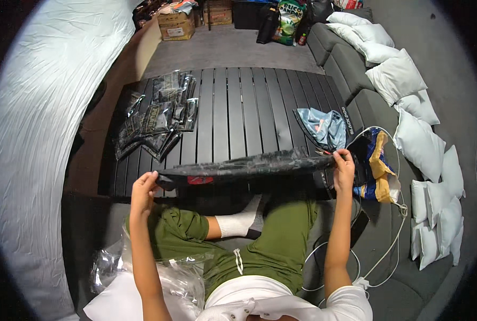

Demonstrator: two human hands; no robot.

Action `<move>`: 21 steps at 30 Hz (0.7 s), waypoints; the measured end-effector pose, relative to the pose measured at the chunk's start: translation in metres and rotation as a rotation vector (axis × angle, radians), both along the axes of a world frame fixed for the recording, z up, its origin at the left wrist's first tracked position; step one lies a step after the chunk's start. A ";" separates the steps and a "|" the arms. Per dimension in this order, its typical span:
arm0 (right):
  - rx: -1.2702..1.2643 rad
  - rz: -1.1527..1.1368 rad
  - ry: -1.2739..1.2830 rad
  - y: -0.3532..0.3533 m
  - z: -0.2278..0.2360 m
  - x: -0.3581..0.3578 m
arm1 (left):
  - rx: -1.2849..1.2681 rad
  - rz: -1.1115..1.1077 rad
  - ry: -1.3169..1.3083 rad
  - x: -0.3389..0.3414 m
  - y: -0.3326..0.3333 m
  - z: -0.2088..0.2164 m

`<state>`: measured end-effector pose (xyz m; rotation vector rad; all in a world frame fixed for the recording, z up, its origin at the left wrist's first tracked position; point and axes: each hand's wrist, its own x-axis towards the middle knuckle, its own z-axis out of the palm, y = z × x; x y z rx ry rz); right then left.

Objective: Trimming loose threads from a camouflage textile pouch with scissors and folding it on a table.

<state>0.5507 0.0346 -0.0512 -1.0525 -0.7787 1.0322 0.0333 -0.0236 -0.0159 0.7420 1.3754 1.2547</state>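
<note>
Between hands, dark mottled cloth.

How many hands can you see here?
2: the left hand pinches the left end of the dark cloth; the right hand holds its right end.

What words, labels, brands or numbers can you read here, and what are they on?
I won't copy the wording, but here is where it stands:
Black table: pale lettering near its right edge, readable.
Green bag: large pale lettering, partly readable.
Dark packets: lettering, partly readable.
Cardboard box: print too small.
Dark cloth: red patch, any writing too small.
</note>
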 end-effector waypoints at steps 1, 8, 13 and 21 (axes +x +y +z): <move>0.012 -0.005 0.057 -0.002 0.014 -0.006 | 0.002 0.029 -0.043 -0.009 -0.003 0.002; -0.056 0.195 0.151 -0.011 0.061 -0.004 | 0.139 0.184 -0.242 -0.020 -0.002 0.035; 0.093 0.140 -0.007 -0.012 0.088 -0.024 | 0.326 0.194 0.015 -0.036 0.001 0.040; 0.043 0.076 0.021 -0.010 0.085 -0.018 | -0.010 0.026 0.335 -0.032 -0.002 0.051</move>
